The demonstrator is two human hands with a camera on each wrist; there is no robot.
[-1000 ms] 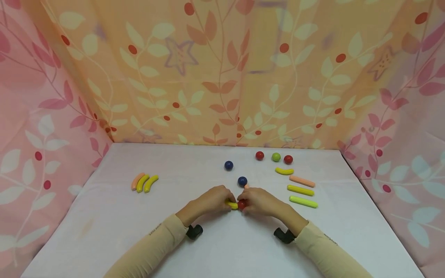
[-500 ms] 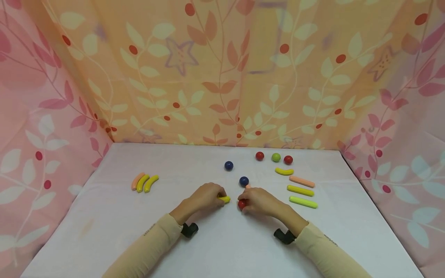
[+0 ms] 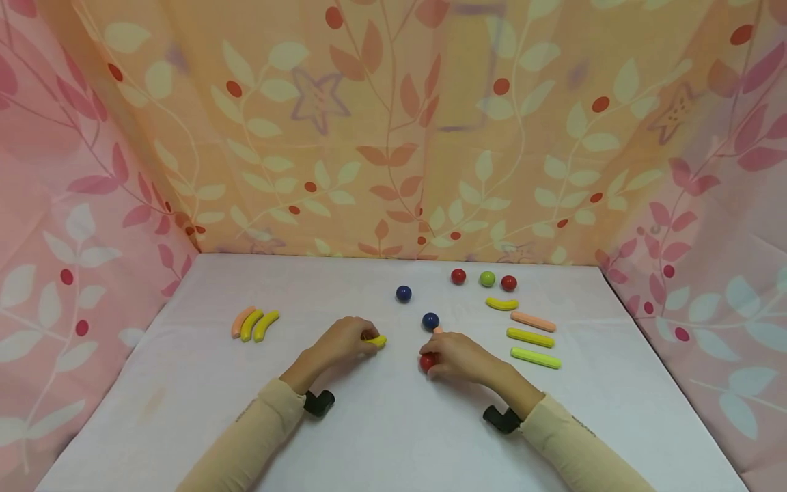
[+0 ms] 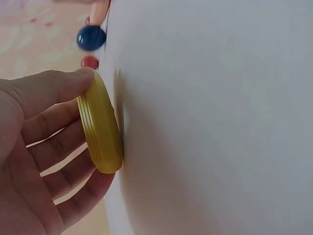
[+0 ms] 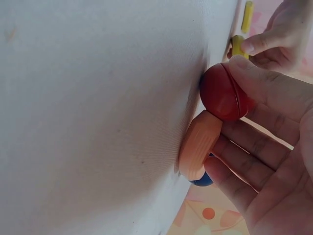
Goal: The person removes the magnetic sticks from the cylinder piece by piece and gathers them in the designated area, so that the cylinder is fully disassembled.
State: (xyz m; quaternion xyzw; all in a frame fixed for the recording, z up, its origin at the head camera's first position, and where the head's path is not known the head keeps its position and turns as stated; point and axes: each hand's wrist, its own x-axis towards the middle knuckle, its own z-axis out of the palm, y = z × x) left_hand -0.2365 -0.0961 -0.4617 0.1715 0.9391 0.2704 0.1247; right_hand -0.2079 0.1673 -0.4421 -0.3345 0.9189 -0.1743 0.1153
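My left hand (image 3: 347, 342) pinches a yellow curved stick (image 4: 101, 127) between thumb and fingers, low over the table and left of the middle. With thumb and fingers my right hand (image 3: 464, 359) grips a red ball (image 5: 222, 93). Touching that ball in the right wrist view is a peach curved stick (image 5: 199, 142), lying along the right fingers. A dark blue ball (image 3: 430, 321) sits at the stick's far end. The right hand hides most of the peach stick in the head view. A gap separates the yellow stick from the red ball.
Three curved sticks (image 3: 255, 324) lie together at the left. Another blue ball (image 3: 403, 294) sits at the back. Far right are red balls (image 3: 458, 277), a green ball (image 3: 488, 279), a yellow curved stick (image 3: 502, 304) and straight sticks (image 3: 531, 337). Patterned cloth (image 3: 393, 137) walls the table.
The left hand has drawn the yellow curved stick away from the red ball, to the left and slightly back. The right hand stays in place, holding the red ball.
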